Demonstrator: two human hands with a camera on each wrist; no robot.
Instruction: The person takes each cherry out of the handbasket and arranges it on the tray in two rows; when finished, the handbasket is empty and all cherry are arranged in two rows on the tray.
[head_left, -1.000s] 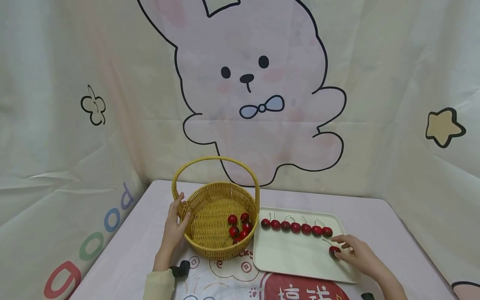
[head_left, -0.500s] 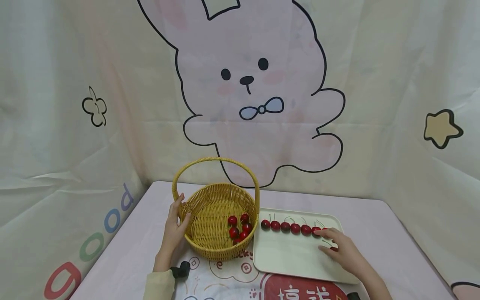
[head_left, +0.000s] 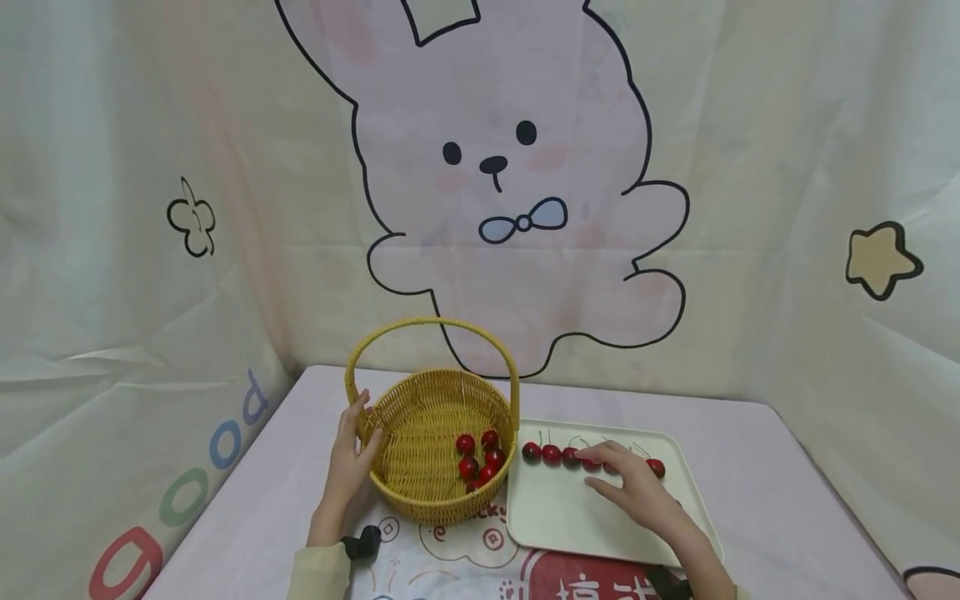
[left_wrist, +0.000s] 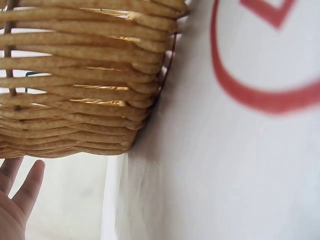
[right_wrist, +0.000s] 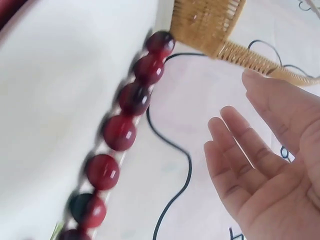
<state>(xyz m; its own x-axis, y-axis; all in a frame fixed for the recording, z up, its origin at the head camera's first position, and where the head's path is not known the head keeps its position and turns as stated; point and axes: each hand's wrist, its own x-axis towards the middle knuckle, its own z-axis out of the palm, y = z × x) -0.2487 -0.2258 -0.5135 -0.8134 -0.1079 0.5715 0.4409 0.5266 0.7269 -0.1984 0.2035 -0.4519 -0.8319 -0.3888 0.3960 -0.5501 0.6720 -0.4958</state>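
Note:
My left hand [head_left: 347,454] rests against the left side of a yellow wicker basket [head_left: 427,510], with fingers and thumb extended beside the handle's base. In the left wrist view its fingertips show beside the woven wall [left_wrist: 90,55]. Several red cherries [head_left: 468,468] lie in the basket's right part. To the right, a cream tray [head_left: 555,517] bears a row of cherries with stems [head_left: 551,454]. Over this row hovers my right hand [head_left: 637,492], fingers spread and holding nothing, partly hiding the middle cherries. A sliver of another cherry [head_left: 678,502] peeks out behind the right wrist.
The basket's tall arched handle [head_left: 435,321] stands upright over it, and its right side nearly meets the tray's left edge. A printed cloth [head_left: 450,575] covers the table front. A curtain with a rabbit drawing [head_left: 510,275] hangs behind the table.
My right hand has let go of the cherry at the tray's right side and moved left over the row. The left hand and basket stay in place.

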